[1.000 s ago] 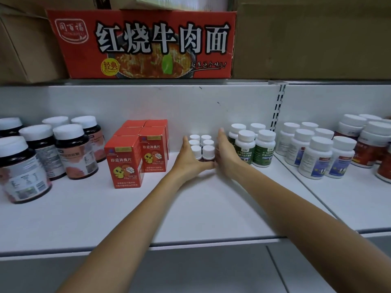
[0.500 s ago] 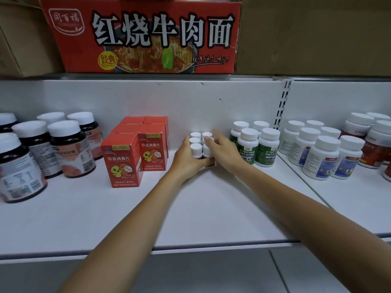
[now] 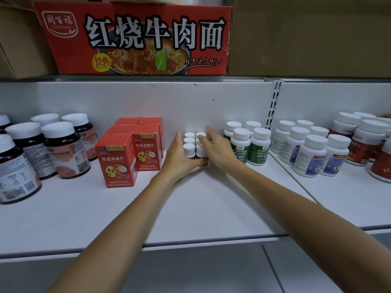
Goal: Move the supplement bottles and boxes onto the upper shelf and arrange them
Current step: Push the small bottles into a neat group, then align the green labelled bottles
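- The small white-capped supplement bottles [image 3: 189, 147] stand in a tight block at the middle of the frame, on the white shelf [image 3: 190, 210] close to its back wall.
- Six caps show, in two files of three that run from the front toward the wall.
- Each bottle is upright, its long axis vertical and its cap pointing up. The labels are too hidden to read.
- The left hand [image 3: 179, 160] lies flat against the left side of the block, fingers straight and pointing toward the wall. Its thumb runs along the foot of the front bottles.
- The right hand [image 3: 219, 150] comes in from the right with loosely spread fingers. They lie over the right-hand file, one fingertip at the rear cap.
- The two hands are apart, the block between them, and neither is clenched.
- Just left of the left hand stand red supplement boxes [image 3: 117, 160], upright in two files, their printed chick faces turned to the front.
- Further left are dark jars [image 3: 63, 151] with white lids, also upright.
- Just right of the right hand stand green-labelled bottles [image 3: 240, 148], with blue-labelled white bottles [image 3: 310, 156] beyond the slotted upright [image 3: 274, 106].
- Red-labelled bottles [image 3: 365, 142] stand at the right edge.
- Across the top of the frame, on the shelf above, sit a red noodle carton [image 3: 135, 39] and a brown cardboard box [image 3: 306, 37].
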{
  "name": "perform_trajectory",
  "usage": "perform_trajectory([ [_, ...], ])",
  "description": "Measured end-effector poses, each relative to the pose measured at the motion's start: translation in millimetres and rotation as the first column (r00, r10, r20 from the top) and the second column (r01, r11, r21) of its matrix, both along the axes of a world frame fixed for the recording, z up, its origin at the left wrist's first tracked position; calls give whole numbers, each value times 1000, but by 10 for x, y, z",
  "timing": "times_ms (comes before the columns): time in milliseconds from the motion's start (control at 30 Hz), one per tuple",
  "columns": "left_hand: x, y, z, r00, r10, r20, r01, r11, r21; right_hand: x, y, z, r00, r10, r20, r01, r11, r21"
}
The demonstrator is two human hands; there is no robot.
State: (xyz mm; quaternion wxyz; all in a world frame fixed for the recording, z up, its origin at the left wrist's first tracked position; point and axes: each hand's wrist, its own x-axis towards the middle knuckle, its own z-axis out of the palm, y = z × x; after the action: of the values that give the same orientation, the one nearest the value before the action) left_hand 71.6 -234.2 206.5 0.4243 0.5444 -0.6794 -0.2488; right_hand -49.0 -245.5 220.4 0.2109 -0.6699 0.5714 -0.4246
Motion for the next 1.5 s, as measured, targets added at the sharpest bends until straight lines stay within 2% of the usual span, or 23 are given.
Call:
perform_trajectory([
  [133,44,155,58,996,33,79,-31,999,-18,-58,95,74,996,-25,-84,15,993,-114],
  [300,-16,373,162,989,52,140,-34,991,-127,-202,245,262,993,20,-112,-45,973,-226],
  [467,-277,543,274,945,70,321,40,946,-322,-625,382,395,963,-46,-265,-65,916,-397],
  [533,-458,562,267,921,56,386,82,940,-331,-856,417,391,947,-102,-306,-40,904,-426],
  [700,-874,521,149,883,-36,468,158,962,-224,-1230,463,295,947,-157,-282,62,945,-320],
  [867,-967,386,-28,922,-108,372,180,970,-165,-1323,404,166,971,-120,-207,81,979,-186],
  [967,-973,320,-58,927,-102,362,165,975,-147,-1336,323,94,983,-104,-151,95,993,-64],
  [1033,-973,269,-33,953,-79,294,127,981,-149,-1335,283,65,988,-104,-119,103,995,-15],
  [1167,-989,169,25,971,-21,239,44,995,-88,-1325,210,31,987,-112,-118,116,993,33],
  [1333,-1092,46,-65,971,-51,234,50,999,11,-1365,149,38,992,-35,-118,44,997,69],
  [1500,-1173,15,-88,967,43,251,-38,999,-25,-1417,85,36,992,18,-125,-9,998,68],
])
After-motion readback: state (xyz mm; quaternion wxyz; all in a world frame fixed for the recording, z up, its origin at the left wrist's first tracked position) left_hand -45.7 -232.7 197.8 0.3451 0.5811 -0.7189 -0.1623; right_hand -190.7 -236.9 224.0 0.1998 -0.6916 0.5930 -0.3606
